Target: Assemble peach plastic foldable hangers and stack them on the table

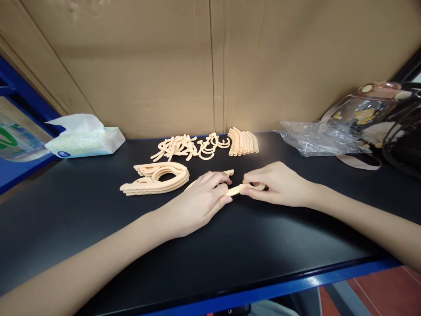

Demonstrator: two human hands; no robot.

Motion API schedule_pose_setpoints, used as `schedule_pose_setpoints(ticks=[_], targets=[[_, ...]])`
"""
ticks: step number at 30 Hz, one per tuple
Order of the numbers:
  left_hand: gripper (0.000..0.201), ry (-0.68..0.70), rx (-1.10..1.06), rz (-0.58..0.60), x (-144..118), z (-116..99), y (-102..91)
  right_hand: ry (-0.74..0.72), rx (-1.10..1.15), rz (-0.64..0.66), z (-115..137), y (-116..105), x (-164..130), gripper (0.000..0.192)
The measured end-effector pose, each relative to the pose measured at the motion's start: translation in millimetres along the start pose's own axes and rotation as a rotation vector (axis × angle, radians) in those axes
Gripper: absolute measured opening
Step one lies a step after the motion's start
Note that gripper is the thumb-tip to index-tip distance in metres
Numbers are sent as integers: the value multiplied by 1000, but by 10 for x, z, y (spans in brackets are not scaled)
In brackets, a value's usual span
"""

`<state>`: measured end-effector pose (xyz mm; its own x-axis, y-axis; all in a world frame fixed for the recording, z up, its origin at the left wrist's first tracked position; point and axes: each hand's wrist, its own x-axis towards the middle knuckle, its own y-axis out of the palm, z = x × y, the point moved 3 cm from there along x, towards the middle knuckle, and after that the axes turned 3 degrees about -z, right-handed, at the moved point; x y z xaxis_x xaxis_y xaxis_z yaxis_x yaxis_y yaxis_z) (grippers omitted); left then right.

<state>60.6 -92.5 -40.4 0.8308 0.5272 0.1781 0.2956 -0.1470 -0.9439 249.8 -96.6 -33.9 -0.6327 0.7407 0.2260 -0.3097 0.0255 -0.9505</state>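
Observation:
My left hand (197,204) is closed around a cream plastic hanger arm (234,190) at the middle of the black table; part of the arm is hidden under my fingers. My right hand (284,184) pinches a curved cream hook (260,187) where it meets that arm. Another cream strip end (231,172) sticks out just beyond my left fingers. To the left lies a neat stack of folded cream hangers (174,182). Behind my hands are a loose heap of cream hanger pieces (177,145), several hooks (207,153) and a row of curved arms (243,142).
A tissue pack (88,142) lies at the back left, near a blue frame (23,92). Crumpled clear plastic (312,138) and a clear bottle with a strap (368,112) are at the back right. Cardboard (148,66) stands behind the black table (263,245).

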Motion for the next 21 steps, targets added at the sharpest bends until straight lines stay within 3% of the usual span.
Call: schedule_pose_setpoints(ticks=[14, 21], targets=[[29, 11, 26, 12, 6, -2, 10, 49, 78, 130, -17, 21, 15, 38], [27, 9, 36, 12, -1, -4, 13, 63, 102, 91, -47, 36, 20, 25]])
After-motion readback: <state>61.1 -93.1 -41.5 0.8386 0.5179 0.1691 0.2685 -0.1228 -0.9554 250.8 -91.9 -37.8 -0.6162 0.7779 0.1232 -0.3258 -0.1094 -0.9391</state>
